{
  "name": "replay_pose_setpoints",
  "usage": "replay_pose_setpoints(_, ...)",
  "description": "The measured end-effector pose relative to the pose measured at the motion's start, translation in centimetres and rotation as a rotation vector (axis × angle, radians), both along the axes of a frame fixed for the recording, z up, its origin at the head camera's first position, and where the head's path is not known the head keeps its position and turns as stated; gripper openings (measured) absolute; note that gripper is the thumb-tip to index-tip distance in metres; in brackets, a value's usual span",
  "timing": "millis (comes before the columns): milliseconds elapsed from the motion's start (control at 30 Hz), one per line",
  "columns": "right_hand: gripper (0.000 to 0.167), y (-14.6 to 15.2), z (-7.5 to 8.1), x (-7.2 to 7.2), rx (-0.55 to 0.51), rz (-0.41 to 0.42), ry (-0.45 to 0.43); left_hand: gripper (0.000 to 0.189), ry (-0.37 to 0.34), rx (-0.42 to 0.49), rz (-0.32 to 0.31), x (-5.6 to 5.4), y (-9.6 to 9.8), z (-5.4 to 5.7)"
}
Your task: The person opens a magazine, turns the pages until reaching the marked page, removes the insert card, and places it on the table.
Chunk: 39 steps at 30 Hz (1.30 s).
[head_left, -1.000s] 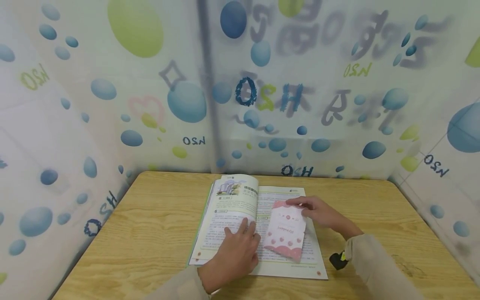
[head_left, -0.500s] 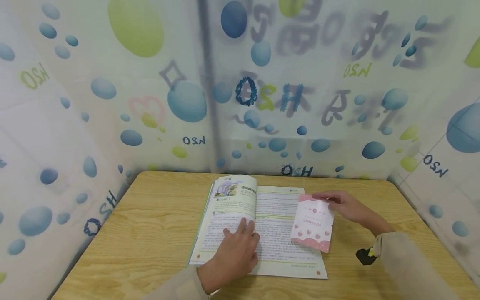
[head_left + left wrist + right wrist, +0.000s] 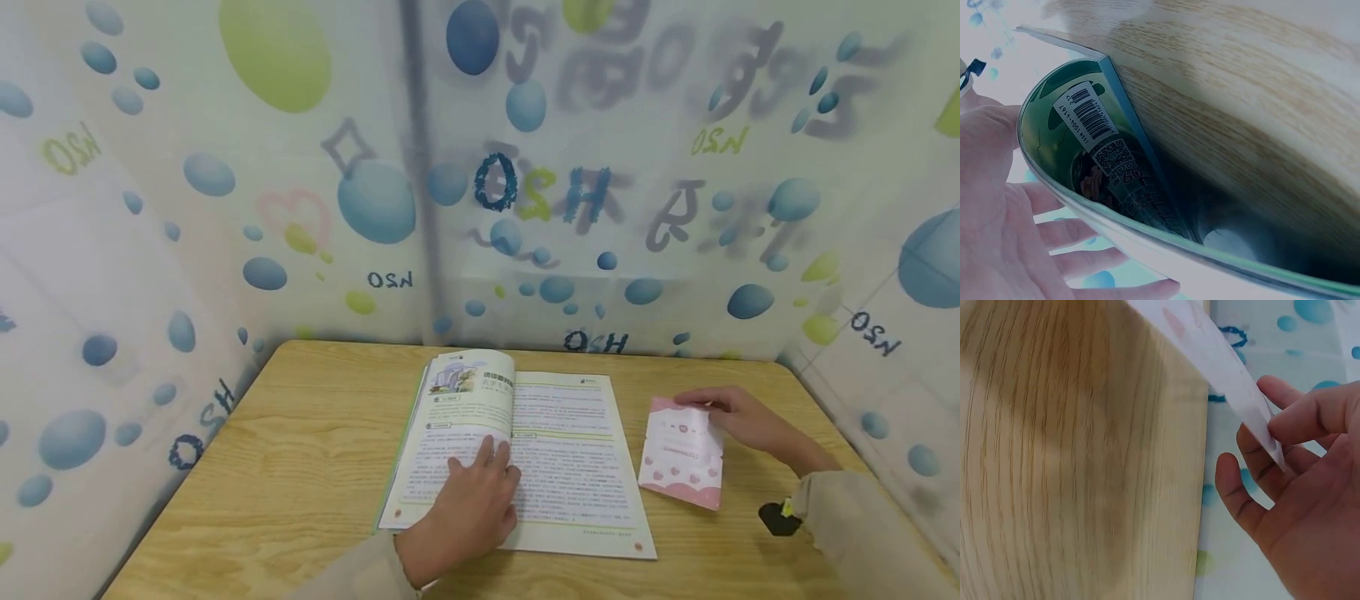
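Note:
An open magazine (image 3: pixel 573 475) lies on the wooden table, its left pages bulging up in a curve. My left hand (image 3: pixel 468 508) rests on its left page near the spine with fingers spread. From below, the left wrist view shows the magazine's green back cover (image 3: pixel 1066 131) with a barcode, bent up beside the hand's extended fingers. Right of the magazine, my right hand (image 3: pixel 738 421) pinches the top edge of a pink-and-white packet (image 3: pixel 684 454) with strawberry prints. In the right wrist view, thumb and fingers hold the thin packet (image 3: pixel 1210 362) over the tabletop.
The wooden table (image 3: pixel 292 450) extends left and right of the magazine. A patterned curtain (image 3: pixel 525 275) with bubble and H2O prints encloses its back and sides. A small black object (image 3: pixel 780 518) hangs at the right sleeve's cuff.
My right hand has carried the packet rightward, from over the magazine's right page to beyond its right edge. My left hand has stayed on the left page.

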State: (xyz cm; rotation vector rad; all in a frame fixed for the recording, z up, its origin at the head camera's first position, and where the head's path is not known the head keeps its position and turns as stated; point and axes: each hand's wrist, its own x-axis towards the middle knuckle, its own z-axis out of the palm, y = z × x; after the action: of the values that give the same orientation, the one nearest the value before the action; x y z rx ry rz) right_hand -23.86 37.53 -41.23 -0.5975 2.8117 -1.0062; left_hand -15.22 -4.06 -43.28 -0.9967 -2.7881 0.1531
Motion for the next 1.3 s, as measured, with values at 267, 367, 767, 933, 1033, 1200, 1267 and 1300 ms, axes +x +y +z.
replay_pose_setpoints(267,0.04,1.1,-0.8,-0.2,0.026,0.003,0.027,0.035,-0.006,0.007,-0.003,0.1,0.0,0.0)
replay_pose_setpoints(367,0.04,1.0,-1.3,-0.1,0.048,-0.005,0.01,0.035,-0.009,0.007,-0.005,0.1,0.0,0.1)
replay_pose_setpoints(767,0.044,-0.3,-2.9,0.1,0.108,0.004,-0.037,0.036,-0.002,-0.009,-0.016,0.3,0.0,0.4)
replay_pose_setpoints(933,0.046,-1.1,-3.2,0.5,0.15,-0.016,-0.029,0.036,0.014,-0.007,-0.022,0.3,0.0,0.3)
replay_pose_setpoints(1033,0.047,-1.4,-3.4,0.7,0.17,-0.02,-0.006,0.035,0.023,0.005,-0.029,0.3,0.0,0.2)
replay_pose_setpoints(1200,0.048,-1.6,-3.6,0.8,0.168,-0.009,-0.003,0.035,0.012,0.006,-0.026,0.2,0.0,0.2)
replay_pose_setpoints(1267,0.047,-1.6,-3.8,0.8,0.158,-0.003,-0.009,0.036,-0.001,0.0,-0.016,0.2,0.0,0.3)
replay_pose_setpoints(1300,0.047,-1.6,-3.8,0.8,0.152,-0.002,-0.01,0.036,-0.009,-0.003,-0.011,0.2,0.0,0.3)
